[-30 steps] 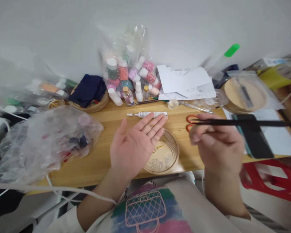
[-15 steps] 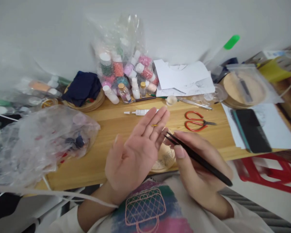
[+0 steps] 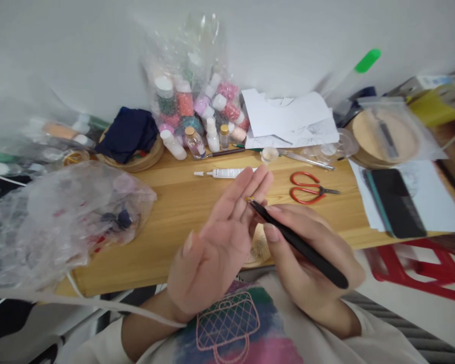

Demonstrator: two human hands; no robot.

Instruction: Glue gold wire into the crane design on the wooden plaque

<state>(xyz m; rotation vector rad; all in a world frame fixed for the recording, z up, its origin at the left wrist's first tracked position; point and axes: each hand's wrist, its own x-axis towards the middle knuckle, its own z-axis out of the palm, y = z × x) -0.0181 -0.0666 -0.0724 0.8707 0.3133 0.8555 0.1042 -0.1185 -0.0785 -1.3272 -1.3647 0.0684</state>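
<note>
My left hand (image 3: 222, 242) is turned palm up, its fingers stretched out flat. On those fingers lies a tiny gold-coloured piece (image 3: 247, 199), too small to make out further. Black tweezers (image 3: 303, 247) are pinched in my right hand (image 3: 314, 263), and their tips touch or nearly touch the gold piece. Whether the tips grip it I cannot tell. Below and partly behind my hands, a pale round piece with line drawing (image 3: 258, 248) shows on the wooden table (image 3: 167, 217).
Beyond my hands lie a white glue-like tube (image 3: 227, 173) and red-handled scissors (image 3: 307, 188). Small bottles (image 3: 195, 143) and bagged bead jars (image 3: 185, 103) stand at the back. A clear plastic bag (image 3: 68, 217) covers the left side; a phone (image 3: 396, 202) rests on papers at right.
The tweezers have moved left and slightly up, bringing their tips from beside my left fingers to the gold piece. Their tips, apart before, now look closer together.
</note>
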